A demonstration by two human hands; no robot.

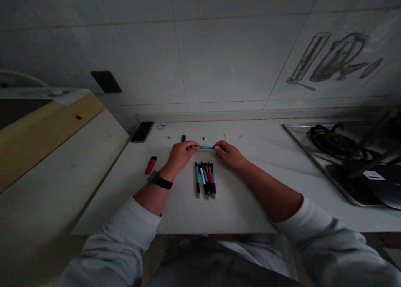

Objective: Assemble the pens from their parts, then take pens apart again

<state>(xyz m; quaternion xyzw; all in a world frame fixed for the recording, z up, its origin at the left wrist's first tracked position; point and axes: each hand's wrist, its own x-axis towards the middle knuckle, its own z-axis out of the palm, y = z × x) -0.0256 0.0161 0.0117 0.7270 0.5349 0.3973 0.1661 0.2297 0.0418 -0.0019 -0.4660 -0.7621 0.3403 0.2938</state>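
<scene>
A blue pen (206,147) lies level between my two hands, just above the white counter. My left hand (181,154) pinches its left end, and my right hand (228,153) pinches its right end. The fingertips hide both ends of the pen. Below it, a row of several blue, white and red pens (206,179) with black grips rests on the counter. Two red pen parts (151,165) lie left of my left wrist. Beyond my hands are black pieces (183,138), a tiny dark piece (203,138) and a thin white stick (225,135).
A phone (142,132) lies at the counter's back left, near a ring-shaped item (161,126). Small bits (169,137) and pale bits (242,135) lie along the back. A gas stove (338,153) occupies the right, a white cabinet (62,170) the left. A tiled wall (225,61) stands behind.
</scene>
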